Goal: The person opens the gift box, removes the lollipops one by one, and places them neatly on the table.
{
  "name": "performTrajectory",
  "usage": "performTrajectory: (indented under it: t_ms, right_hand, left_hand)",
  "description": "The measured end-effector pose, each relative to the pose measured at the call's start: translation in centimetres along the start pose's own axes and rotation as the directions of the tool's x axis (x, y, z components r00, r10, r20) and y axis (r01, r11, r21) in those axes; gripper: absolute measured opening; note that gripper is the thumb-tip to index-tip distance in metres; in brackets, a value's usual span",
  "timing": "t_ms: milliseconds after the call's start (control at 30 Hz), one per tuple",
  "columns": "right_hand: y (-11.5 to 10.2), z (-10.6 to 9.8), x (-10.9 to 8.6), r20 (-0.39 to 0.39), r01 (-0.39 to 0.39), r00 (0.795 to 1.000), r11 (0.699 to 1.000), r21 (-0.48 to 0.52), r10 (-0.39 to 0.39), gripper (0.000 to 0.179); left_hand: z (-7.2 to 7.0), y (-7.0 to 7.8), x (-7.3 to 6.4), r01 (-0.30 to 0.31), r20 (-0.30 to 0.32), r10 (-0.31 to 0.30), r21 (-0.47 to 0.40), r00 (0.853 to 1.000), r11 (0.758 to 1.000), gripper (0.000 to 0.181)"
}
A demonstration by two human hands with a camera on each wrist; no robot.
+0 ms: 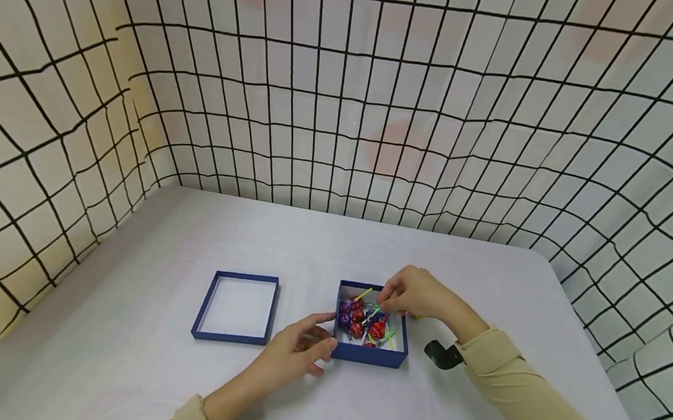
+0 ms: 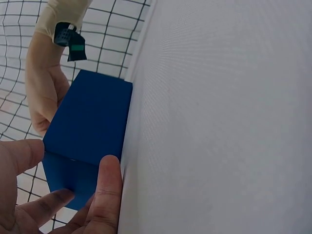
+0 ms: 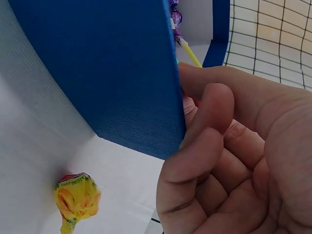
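From the head view, I have the blue box [image 1: 369,355] on the white counter [image 1: 309,251], open at the top, with a heap of wrapped lollipops [image 1: 357,330] inside, mostly toward its nine o'clock side. A shallow blue-rimmed lid [image 1: 231,338] lies inside-up at nine o'clock from the box, apart from it. My left hand [image 1: 289,355] is at the box's eight o'clock, fingers fairly wide; my right hand [image 1: 421,294] dips over the rim at two o'clock, fingers narrow and curled beside a green stick [image 1: 372,315]. Whether they pinch it I cannot tell. I judge the step in hand to be handling a single lollipop inside the box while the other hand steadies it. In the left wrist view, my left fingers are spread against the box wall, apparently bracing rather than gripping. In the right wrist view, the right fingertips go behind the wall, so their contact is hidden; a yellow-wrapped lollipop [image 3: 78,197] lies on the counter at seven o'clock, outside the box. To my mind the next move calls for a light, precise touch with the right fingertips, clear of tangled sticks, and a steady brace from the left.
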State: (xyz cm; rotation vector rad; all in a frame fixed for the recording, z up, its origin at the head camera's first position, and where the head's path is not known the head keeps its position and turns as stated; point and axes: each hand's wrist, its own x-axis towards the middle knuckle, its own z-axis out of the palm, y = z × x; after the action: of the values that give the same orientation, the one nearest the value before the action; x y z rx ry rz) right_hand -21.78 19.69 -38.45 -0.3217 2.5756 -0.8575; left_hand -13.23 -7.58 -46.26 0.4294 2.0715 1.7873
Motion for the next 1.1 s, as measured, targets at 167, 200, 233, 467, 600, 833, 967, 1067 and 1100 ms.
performTrajectory:
  t_ms: [167, 200, 233, 467, 600, 833, 967, 1067, 1100]
  right_hand:
    - [0.3, -0.2, -0.1, 0.005, 0.033, 0.999, 0.999, 0.015, -0.033, 0.004]
    - [0.3, -0.2, -0.1, 0.007, 0.042, 0.999, 0.999, 0.015, -0.042, 0.004]
    - [0.3, -0.3, 0.0, 0.010, 0.049, 0.999, 0.999, 0.016, -0.049, 0.005]
    - [0.7, -0.4, 0.0, 0.018, 0.059, 0.998, 0.998, 0.020, -0.060, 0.005]
    - [0.9, -0.6, 0.0, 0.027, 0.061, 0.998, 0.998, 0.030, -0.062, 0.007]
    - [1.0, -1.2, -0.2, 0.028, 0.081, 0.996, 0.995, 0.058, -0.083, 0.009]
    - [1.1, -1.6, -0.3, 0.032, 0.098, 0.994, 0.991, 0.090, -0.101, 0.010]
    - [1.3, -2.0, -0.4, 0.029, 0.107, 0.993, 0.988, 0.109, -0.111, 0.013]
    - [1.4, -2.1, -0.5, 0.027, 0.111, 0.993, 0.987, 0.113, -0.115, 0.015]
  left_hand:
    - [0.0, 0.0, 0.0, 0.003, -0.006, -0.003, 0.003, 1.000, 1.000, 0.056]
    - [0.0, 0.0, 0.0, 0.005, -0.006, -0.005, 0.002, 1.000, 1.000, 0.056]
    - [0.0, 0.0, 0.0, 0.005, -0.006, -0.005, 0.002, 1.000, 1.000, 0.056]
    - [0.0, 0.0, 0.1, 0.006, -0.008, -0.006, 0.000, 1.000, 1.000, 0.055]
    - [0.0, -0.1, 0.1, 0.006, -0.006, -0.006, -0.005, 1.000, 1.000, 0.055]
    - [0.0, -0.1, 0.1, 0.015, -0.003, -0.015, -0.015, 1.000, 1.000, 0.056]
    - [0.0, -0.1, 0.0, 0.016, -0.004, -0.016, -0.017, 1.000, 1.000, 0.056]
    - [-0.1, -0.1, 0.1, 0.016, -0.003, -0.016, -0.017, 1.000, 1.000, 0.056]
    - [-0.1, -0.1, 0.1, 0.016, -0.002, -0.016, -0.017, 1.000, 1.000, 0.056]
